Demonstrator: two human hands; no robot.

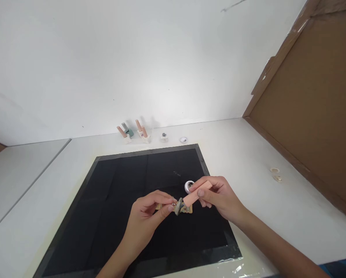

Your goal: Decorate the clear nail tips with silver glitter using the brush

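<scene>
My left hand [152, 210] pinches a thin metal stem or pin that carries a small grey-green disc-like piece [178, 207], held tilted on edge. In my right hand [216, 195] is a peach nail polish brush cap [197, 193], gripped between thumb and fingers. Its lower end points at the disc-like piece and is very close to it; whether the brush touches cannot be made out. Under both hands lies a small tan piece with coloured patches [187, 209], partly hidden. A small round white jar [188, 187] with dark contents is just behind my right fingers.
A black mat [117, 220] with taped edges covers part of the white table [265, 216]. Behind it stand several nail polish bottles [128, 132], a small white block with a grey top [164, 137] and a white dish [183, 139]. Two cream round pieces [275, 173] lie right, near brown cardboard [314, 96].
</scene>
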